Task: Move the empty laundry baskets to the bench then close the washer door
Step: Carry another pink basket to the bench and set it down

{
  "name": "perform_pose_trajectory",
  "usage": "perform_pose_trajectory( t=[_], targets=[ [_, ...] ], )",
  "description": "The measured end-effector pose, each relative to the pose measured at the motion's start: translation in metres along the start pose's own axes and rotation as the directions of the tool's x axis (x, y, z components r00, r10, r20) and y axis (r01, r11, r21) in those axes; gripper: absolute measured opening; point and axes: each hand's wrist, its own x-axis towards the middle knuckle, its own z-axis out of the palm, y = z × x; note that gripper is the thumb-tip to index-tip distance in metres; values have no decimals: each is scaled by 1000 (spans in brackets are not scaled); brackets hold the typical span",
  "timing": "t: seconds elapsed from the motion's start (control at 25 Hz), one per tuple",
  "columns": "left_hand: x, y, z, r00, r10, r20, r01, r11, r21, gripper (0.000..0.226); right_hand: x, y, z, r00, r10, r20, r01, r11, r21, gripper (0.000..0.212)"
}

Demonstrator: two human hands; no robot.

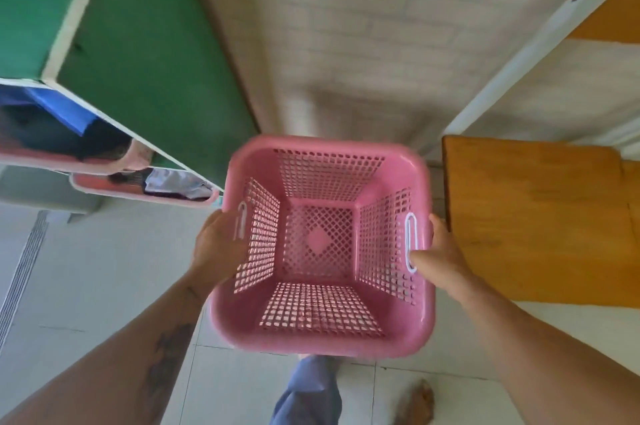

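Note:
An empty pink laundry basket (322, 248) with lattice walls and white-rimmed handle slots hangs in front of me above the tiled floor. My left hand (216, 244) grips its left handle from outside. My right hand (441, 251) holds the right handle, thumb hooked through the slot. A wooden bench (540, 216) stands directly to the basket's right, its near edge almost touching my right hand. No washer is in view.
A green shelf unit (138, 54) stands at the left, with two pink baskets (104, 161) holding clothes at its foot. A white brick wall (346, 26) lies ahead and a white frame post (519, 54) rises beside the bench. My legs and foot (415, 400) show below.

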Motion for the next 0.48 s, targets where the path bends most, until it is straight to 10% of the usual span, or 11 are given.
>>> perform_pose_trajectory(
  t=[0.28, 0.48],
  targets=[
    [-12, 37, -13, 994, -89, 65, 75, 979, 190, 52, -33, -13, -31, 985, -108, 134, 136, 965, -223, 75],
    [-59, 144, -37, 985, 101, 142, -117, 987, 110, 43, -105, -28, -113, 986, -145, 82, 165, 926, -340, 79]
  ],
)
